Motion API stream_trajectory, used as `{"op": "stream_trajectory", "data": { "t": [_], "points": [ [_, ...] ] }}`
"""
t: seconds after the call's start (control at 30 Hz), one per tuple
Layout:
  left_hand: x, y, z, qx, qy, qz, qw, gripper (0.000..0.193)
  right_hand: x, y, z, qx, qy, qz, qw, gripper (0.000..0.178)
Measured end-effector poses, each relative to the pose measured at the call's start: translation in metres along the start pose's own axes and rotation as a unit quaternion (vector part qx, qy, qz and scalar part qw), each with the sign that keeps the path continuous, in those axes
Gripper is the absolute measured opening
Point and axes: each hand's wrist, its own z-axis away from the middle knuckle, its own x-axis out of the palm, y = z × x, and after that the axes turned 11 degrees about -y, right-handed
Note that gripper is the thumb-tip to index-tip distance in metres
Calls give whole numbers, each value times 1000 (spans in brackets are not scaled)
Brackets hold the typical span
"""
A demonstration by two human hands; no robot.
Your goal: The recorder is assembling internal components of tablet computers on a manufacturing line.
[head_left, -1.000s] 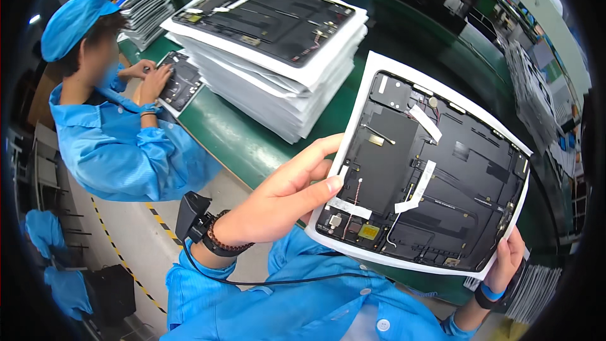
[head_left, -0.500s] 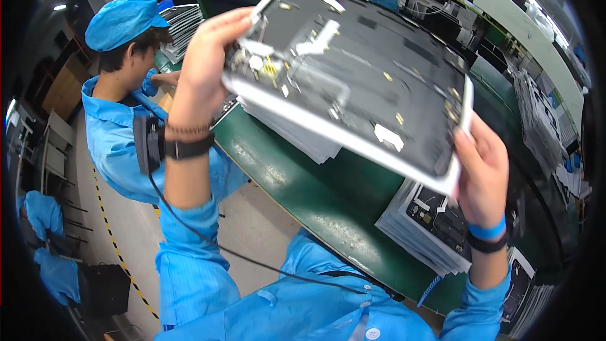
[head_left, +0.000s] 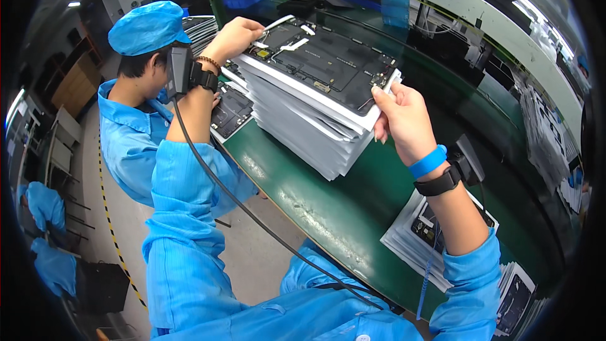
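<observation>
A black device panel [head_left: 328,66] with small electronic parts and white tabs lies in a white backing sheet, on top of a tall stack of white sheets [head_left: 297,132]. My left hand [head_left: 235,38] holds the panel's far left corner, its fingers closed on the edge. At the near right corner, my right hand [head_left: 404,112] pinches the edge, thumb on top and the other fingers curled beside the stack. The undersides of both grips are partly hidden.
The stack stands on a green table [head_left: 315,215]. A lower stack of panels [head_left: 410,227] lies nearer on the right. At the left, a co-worker in blue [head_left: 136,120] sits by another panel [head_left: 233,113]. A cable [head_left: 233,196] runs from my left wrist across my body.
The panel has come down and away from me, from tilted in the air to lying on the tall stack. Both hands have moved with it and still hold its edges.
</observation>
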Motion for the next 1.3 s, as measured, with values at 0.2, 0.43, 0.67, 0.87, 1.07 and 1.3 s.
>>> {"op": "stream_trajectory", "data": {
  "t": [0.2,0.43,0.67,0.87,1.07,1.3],
  "points": [
    [7,0,-2,1,36,-80,996,30,-4,7,-7,15,-8,16,1000,20],
    [15,2,1,0,49,-127,991,29,3,10,-1,1,1,31,1000,26],
    [17,4,3,-13,34,-145,989,30,8,10,3,0,21,28,999,31],
    [17,-5,4,26,44,-108,993,29,11,11,4,-30,3,32,999,37],
    [21,-1,3,19,40,-116,992,29,9,11,6,0,13,39,999,44],
    [19,-6,3,6,33,-106,994,30,-18,-34,60,45,30,-43,998,62]
  ]
}}
